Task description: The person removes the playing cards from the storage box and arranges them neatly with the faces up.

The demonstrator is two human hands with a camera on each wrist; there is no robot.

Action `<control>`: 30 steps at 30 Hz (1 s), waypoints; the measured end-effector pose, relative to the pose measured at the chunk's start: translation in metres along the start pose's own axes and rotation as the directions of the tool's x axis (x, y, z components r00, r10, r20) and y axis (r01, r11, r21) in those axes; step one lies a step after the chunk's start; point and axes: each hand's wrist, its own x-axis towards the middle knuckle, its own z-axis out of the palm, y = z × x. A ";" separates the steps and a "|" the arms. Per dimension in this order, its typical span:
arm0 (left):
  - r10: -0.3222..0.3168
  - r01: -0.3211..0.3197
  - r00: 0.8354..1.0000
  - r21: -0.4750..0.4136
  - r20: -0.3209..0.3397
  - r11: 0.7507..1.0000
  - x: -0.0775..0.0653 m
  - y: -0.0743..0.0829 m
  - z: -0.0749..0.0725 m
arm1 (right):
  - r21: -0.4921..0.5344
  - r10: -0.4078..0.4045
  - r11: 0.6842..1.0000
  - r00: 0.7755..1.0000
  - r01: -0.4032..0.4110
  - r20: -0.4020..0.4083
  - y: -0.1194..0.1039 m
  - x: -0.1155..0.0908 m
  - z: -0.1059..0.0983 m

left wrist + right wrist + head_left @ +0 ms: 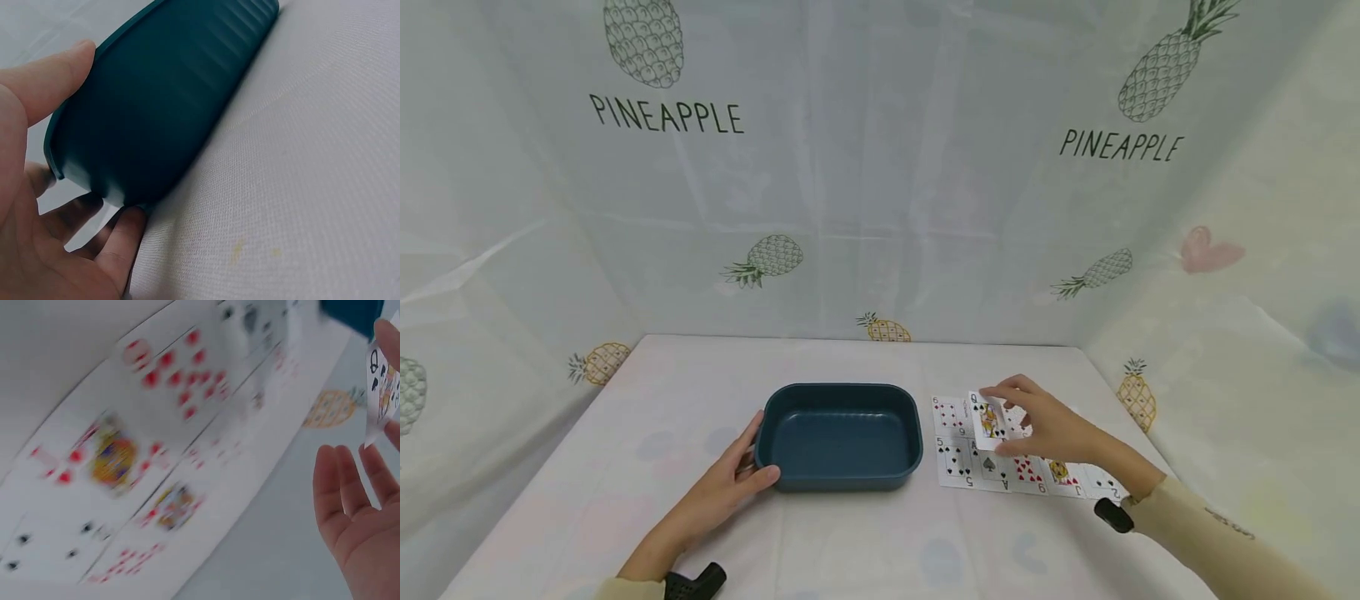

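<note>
A dark teal rectangular tray (842,479) with rounded corners stands on the table, its inside bare. My left hand (722,492) holds its left end; in the left wrist view the thumb lies on the rim of the tray (144,112) and the fingers are against the end wall. To the right, my right hand (1060,425) pinches a queen of spades card (987,419) between thumb and fingers, raised and tilted over the laid-out cards. The right wrist view shows this queen (381,387) at the right edge, held by opposite edges.
Playing cards lie face up in two rows right of the tray, among them a five of spades (953,461), an ace of spades (990,467) and a jack (1062,475). My right forearm covers part of them. Pineapple-print cloth (880,208) hangs behind the white-covered table (850,550).
</note>
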 end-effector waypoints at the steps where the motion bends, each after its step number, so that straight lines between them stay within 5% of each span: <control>1: -0.003 0.003 1.000 0.000 -0.001 1.000 0.000 0.000 0.000 | -0.009 0.005 1.000 1.000 -0.005 0.004 0.007 -0.006 -0.003; 17: -0.009 0.009 1.000 -0.022 0.012 1.000 0.000 0.001 0.000 | -0.102 0.171 0.980 0.985 -0.169 0.009 0.110 -0.096 -0.041; 30: -0.009 0.009 1.000 -0.002 -0.011 1.000 -0.001 0.002 0.002 | -0.122 0.351 0.933 0.929 -0.338 0.114 0.139 -0.131 -0.054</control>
